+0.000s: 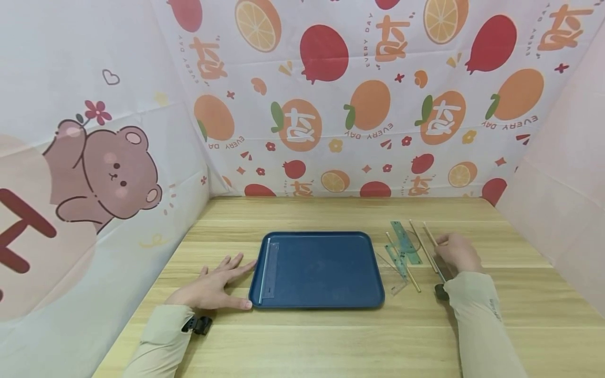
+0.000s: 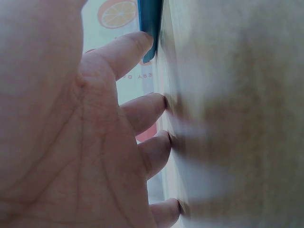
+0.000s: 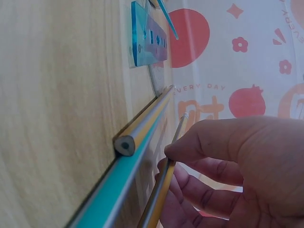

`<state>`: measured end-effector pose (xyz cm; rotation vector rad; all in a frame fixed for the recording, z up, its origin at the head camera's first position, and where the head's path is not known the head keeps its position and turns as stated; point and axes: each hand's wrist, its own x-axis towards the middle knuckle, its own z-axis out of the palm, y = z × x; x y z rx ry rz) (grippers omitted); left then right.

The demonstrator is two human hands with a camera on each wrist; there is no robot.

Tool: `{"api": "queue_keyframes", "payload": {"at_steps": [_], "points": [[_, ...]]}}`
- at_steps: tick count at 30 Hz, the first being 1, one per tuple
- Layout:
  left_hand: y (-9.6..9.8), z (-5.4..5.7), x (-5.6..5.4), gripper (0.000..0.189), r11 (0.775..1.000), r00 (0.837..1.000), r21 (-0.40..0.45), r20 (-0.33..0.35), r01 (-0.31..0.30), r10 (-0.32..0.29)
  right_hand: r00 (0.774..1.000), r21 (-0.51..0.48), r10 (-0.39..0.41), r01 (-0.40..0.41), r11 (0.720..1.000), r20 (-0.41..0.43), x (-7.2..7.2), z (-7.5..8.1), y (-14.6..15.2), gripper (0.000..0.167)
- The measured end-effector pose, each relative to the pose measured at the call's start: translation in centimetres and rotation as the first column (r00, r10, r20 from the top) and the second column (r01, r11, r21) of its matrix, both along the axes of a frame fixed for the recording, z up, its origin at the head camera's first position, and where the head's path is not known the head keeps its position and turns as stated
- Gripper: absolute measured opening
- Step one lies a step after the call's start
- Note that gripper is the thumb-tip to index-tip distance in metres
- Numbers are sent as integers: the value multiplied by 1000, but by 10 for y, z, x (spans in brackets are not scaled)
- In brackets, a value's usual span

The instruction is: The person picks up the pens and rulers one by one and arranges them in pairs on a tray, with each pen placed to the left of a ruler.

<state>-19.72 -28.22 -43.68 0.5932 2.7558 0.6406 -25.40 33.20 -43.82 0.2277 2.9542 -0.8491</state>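
My right hand (image 1: 458,253) pinches a slim yellow-and-dark striped pencil (image 3: 161,185) between thumb and fingers, at the right of the table. Just left of it another pencil (image 1: 422,244) lies on the wood, its flat end facing the camera in the right wrist view, beside a long teal strip (image 3: 104,204). With fingers spread, my left hand (image 1: 212,286) rests on the table, its thumb and index fingertips at the left edge of a blue tray (image 1: 326,268). Inside the tray, along its left side, lie a clear ruler (image 1: 271,273) and a thin pale stick (image 1: 264,268).
Between tray and right hand lie a teal ruler (image 1: 397,229), a clear protractor (image 1: 417,248), a third pencil (image 1: 414,282) and a clear triangular piece (image 1: 399,289), partly overlapping. A fruit-print cloth (image 1: 331,121) hangs behind the table; a bear-print cloth (image 1: 118,173) hangs at the left.
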Motion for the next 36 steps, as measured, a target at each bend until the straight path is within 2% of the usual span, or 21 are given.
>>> {"api": "queue_keyframes", "payload": {"at_steps": [6, 13, 21, 36], "points": [[0, 1, 0, 106, 1000, 1000, -1, -2, -1, 1, 1000, -39, 11, -12, 999, -10, -3, -2, 1, 44], [0, 2, 2, 104, 1000, 1000, 6, 3, 2, -2, 999, -101, 32, -34, 994, -23, -4, -3, 0, 51], [0, 0, 0, 106, 1000, 1000, 5, 0, -3, 3, 998, -189, 57, -62, 980, -29, -5, 2, -4, 58], [-1, -2, 0, 106, 1000, 1000, 0, -17, 7, -7, 999, -271, 51, -51, 961, -9, -2, 12, -13, 60]]}}
